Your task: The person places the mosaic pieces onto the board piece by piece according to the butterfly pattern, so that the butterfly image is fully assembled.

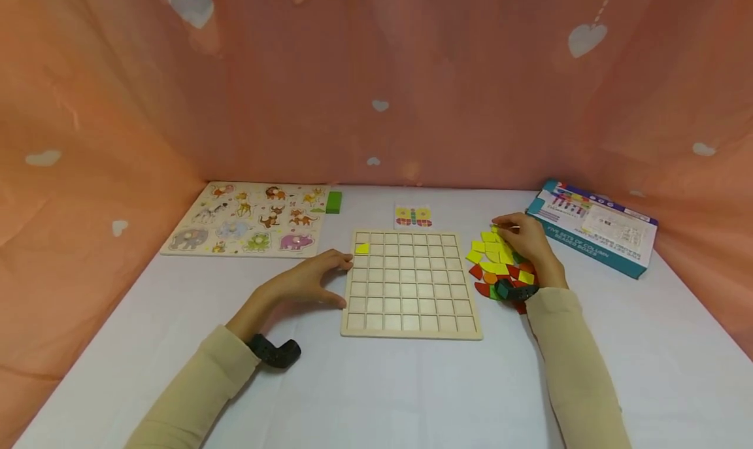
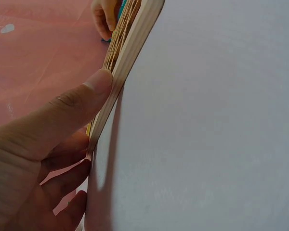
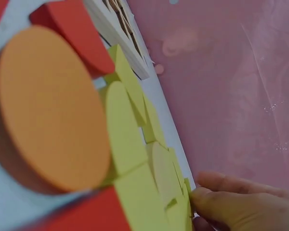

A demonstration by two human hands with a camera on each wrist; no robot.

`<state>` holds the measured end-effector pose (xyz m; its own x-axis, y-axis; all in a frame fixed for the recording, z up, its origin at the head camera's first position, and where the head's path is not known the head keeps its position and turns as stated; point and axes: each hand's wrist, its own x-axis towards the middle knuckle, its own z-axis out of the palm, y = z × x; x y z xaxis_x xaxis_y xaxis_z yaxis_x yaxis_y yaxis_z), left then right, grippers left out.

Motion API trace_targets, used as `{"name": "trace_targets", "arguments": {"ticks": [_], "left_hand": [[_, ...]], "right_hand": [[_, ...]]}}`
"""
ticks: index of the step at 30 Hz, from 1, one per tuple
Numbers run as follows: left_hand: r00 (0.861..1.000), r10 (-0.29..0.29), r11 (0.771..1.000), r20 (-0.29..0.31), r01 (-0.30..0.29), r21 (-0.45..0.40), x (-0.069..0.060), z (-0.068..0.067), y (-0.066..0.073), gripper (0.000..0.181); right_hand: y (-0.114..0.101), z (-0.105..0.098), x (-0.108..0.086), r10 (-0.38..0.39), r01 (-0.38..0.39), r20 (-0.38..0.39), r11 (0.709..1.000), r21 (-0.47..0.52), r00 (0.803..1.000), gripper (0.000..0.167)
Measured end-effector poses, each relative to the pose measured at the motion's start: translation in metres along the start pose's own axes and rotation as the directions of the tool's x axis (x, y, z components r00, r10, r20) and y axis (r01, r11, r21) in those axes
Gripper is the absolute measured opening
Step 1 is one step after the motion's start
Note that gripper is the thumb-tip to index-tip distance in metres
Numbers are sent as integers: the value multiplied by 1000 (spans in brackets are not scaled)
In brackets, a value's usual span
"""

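Note:
A pale wooden grid board (image 1: 414, 285) lies on the white table, with one yellow piece (image 1: 361, 248) in a cell near its far left corner. My left hand (image 1: 314, 279) rests along the board's left edge, thumb and fingers spread; the left wrist view has the thumb (image 2: 98, 82) against the rim. Right of the board lies a pile of yellow, red, orange and green pieces (image 1: 493, 256). At the pile's far end, my right hand (image 1: 526, 240) pinches a small yellow piece (image 3: 187, 185), mostly hidden by the fingertips.
Beyond the board lies a small butterfly pattern card (image 1: 413, 217). An animal puzzle board (image 1: 247, 220) and a green block (image 1: 333, 202) are at the back left. A teal-edged box (image 1: 594, 227) sits at the back right, near the right hand. Pink curtain encloses the table.

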<state>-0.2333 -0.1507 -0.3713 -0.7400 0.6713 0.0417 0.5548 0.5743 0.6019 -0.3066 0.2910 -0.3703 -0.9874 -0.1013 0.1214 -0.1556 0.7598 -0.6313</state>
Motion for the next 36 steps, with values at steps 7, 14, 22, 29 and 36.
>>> {"name": "trace_targets", "arguments": {"ticks": [7, 14, 22, 29, 36], "left_hand": [[999, -32, 999, 7, 32, -6, -11, 5, -1, 71], [1000, 3, 1000, 24, -3, -13, -10, 9, -2, 68], [1000, 10, 1000, 20, -10, 10, -6, 9, -1, 67], [1000, 18, 1000, 1, -18, 11, -3, 3, 3, 65], [1000, 23, 1000, -6, -23, 15, 0, 0, 0, 65]], "right_hand": [[0, 10, -7, -24, 24, 7, 999, -49, 1000, 26], [5, 9, -17, 14, -12, 35, 998, -65, 999, 29], [7, 2, -14, 30, -26, 48, 996, -82, 998, 30], [2, -3, -5, 26, -25, 11, 994, -106, 1000, 33], [-22, -3, 2, -21, 21, -15, 999, 25, 1000, 41]]}}
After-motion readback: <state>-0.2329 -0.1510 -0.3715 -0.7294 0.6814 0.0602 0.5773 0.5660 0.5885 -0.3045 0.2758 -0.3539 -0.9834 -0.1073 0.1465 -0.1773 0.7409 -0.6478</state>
